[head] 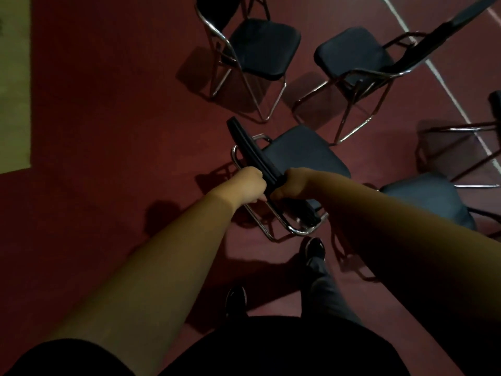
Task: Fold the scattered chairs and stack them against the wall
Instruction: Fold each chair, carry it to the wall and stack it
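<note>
The person is standing over the nearest chair (301,156), which is sitting unfolded on the red carpet (108,104) in the middle of the frame. Both hands are gripping its dark backrest (248,146) at the near end. The left hand (248,185) is curling its fingers round it from the left, and the right hand (291,184) is clasping it from the right. The two fists are lying close together with the backrest between them. The chair's chrome frame is showing just below the hands.

A second chair (264,47) is standing open at upper centre, and a third chair (352,55) is standing open at upper right, beside a white line (447,88) crossing the floor diagonally. A fourth chair (431,199) is showing at centre right, partly behind the right forearm. A pale patch (13,77) is filling the upper left edge. The person's dark shoes (314,246) are showing at lower centre, near the gripped chair's frame.
</note>
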`<state>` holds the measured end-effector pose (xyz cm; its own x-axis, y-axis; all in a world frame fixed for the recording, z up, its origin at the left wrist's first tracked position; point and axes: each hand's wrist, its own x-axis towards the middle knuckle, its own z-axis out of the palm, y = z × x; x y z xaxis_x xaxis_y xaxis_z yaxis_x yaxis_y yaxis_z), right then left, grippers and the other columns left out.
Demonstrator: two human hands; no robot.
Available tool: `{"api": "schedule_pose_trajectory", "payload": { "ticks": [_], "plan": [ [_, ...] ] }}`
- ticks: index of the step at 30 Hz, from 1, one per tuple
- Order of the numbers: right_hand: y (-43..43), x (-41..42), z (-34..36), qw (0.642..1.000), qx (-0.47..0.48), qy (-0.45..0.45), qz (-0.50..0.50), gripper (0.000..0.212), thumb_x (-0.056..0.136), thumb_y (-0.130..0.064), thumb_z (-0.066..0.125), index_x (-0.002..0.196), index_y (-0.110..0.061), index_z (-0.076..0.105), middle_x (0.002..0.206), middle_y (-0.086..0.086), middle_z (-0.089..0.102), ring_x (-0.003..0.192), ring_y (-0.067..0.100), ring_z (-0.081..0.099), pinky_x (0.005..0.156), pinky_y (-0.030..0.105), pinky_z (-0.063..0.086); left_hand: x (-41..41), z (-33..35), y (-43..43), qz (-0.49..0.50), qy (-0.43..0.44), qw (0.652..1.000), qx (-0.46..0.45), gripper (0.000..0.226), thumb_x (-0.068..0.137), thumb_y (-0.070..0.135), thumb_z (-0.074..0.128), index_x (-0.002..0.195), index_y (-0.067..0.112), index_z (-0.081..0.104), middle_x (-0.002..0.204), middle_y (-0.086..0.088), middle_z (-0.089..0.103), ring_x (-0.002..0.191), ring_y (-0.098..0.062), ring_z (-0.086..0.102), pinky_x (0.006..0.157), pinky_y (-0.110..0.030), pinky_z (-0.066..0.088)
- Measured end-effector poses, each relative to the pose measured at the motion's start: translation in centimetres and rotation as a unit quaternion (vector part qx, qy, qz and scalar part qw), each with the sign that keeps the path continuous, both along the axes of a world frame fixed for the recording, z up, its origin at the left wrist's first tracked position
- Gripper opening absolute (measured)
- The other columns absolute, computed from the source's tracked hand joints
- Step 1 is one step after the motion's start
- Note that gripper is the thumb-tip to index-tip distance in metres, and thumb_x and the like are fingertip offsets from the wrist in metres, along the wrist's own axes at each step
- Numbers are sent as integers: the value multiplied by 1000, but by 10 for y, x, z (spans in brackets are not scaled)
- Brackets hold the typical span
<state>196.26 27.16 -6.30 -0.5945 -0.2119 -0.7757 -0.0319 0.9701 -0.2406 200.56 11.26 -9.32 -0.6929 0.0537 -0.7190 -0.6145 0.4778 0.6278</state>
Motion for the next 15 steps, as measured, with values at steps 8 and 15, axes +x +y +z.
{"api": "schedule_pose_trajectory", "payload": {
  "ticks": [8,15],
  "plan": [
    [17,-129,1,950,50,-272,144,99,66,-69,89,150,-35,49,147,0,53,115,33,68,103,53,54,-61,-7,29,53,-73,996,5,17,100,7,56,110,15,68,106,-10,73,88,-19,73,75,-34,57],
    [52,-197,-4,954,-166,-245,-54,81,68,-81,77,123,-20,71,108,5,81,100,29,78,98,48,59,-90,7,78,187,-93,975,75,26,92,10,70,91,34,79,111,6,80,106,-13,71,95,-36,49]
  ]
}}
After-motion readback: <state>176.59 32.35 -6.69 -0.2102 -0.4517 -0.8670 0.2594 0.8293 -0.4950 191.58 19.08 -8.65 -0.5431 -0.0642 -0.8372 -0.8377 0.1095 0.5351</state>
